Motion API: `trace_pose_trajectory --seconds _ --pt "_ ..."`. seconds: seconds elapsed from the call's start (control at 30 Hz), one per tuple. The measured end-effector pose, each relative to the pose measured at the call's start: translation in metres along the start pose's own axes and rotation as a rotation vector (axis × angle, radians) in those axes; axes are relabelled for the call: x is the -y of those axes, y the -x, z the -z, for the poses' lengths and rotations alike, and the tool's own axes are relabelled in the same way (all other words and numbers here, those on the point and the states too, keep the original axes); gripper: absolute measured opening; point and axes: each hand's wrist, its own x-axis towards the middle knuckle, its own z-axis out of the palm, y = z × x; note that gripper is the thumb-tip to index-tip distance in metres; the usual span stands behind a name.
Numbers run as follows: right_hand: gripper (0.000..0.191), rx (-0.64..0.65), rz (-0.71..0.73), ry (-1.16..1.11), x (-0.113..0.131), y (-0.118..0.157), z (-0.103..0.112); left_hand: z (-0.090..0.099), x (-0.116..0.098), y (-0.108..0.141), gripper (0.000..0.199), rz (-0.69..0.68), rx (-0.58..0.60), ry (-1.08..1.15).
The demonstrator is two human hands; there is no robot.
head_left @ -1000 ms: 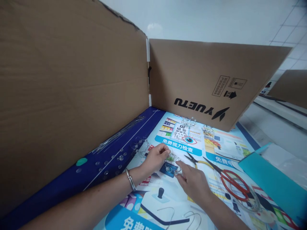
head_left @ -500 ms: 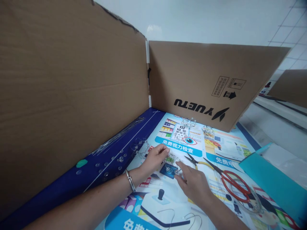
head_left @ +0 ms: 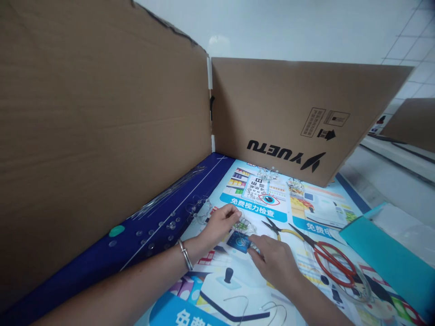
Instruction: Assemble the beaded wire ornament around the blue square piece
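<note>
Clear suction cups on thin wire (head_left: 245,226), pinched by the left hand (head_left: 221,222), while the right hand (head_left: 273,262), fingers curled, has moved against a blue square card (head_left: 239,242).

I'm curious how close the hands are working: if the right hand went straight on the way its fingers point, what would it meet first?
Probably the small blue card, just ahead of the right hand. Its fingertips may already be touching the card, but depth is hard to judge from this view.

matt cardboard (head_left: 102,113), glossy sheet (head_left: 322,203), probably clear plastic cups (head_left: 172,225)
</note>
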Motion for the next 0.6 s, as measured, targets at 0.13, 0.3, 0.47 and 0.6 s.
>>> trace_pose_trajectory --seconds 0.13,0.3,0.47,0.6 --pt "0.023 0.036 0.003 -0.011 0.0002 -0.0003 0.002 -0.0005 -0.0005 0.0003 0.02 0.003 -0.009 -0.011" --pt "0.021 0.053 0.041 -0.029 0.0008 0.0 0.0027 -0.0005 -0.0011 0.0009 0.02 0.004 -0.02 -0.036" --pt "0.018 0.011 0.07 -0.008 0.002 -0.0003 0.0029 -0.0014 -0.0021 0.0001 0.017 -0.015 -0.005 -0.048" --pt "0.015 0.009 0.052 -0.003 0.0043 -0.0005 0.0051 -0.0026 -0.0056 0.0014 0.014 -0.012 0.029 -0.027"
